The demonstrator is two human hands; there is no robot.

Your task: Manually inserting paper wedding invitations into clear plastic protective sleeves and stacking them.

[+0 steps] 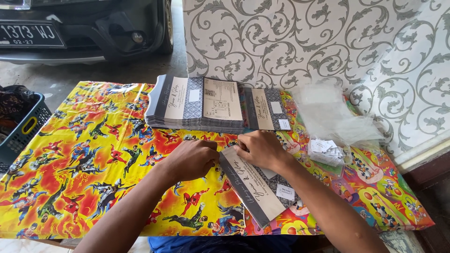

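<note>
From the head camera, we are looking down at both hands meeting over one grey and cream invitation card (257,187) that is lying slanted on the bright cartoon-print sheet (84,159), near the front edge. Our left hand (192,159) is curled and pressing at the card's upper left corner, and our right hand (262,149) is curled and pinching its top edge; what the fingertips are gripping is hidden. To do this well, we judge that we are best keeping the card flat and pinned with the left while the right is working the edge squarely. Behind the hands, a stack of matching cards (197,105) is waiting, with clear plastic sleeves (333,115) and small white labels (328,149) to the right.
</note>
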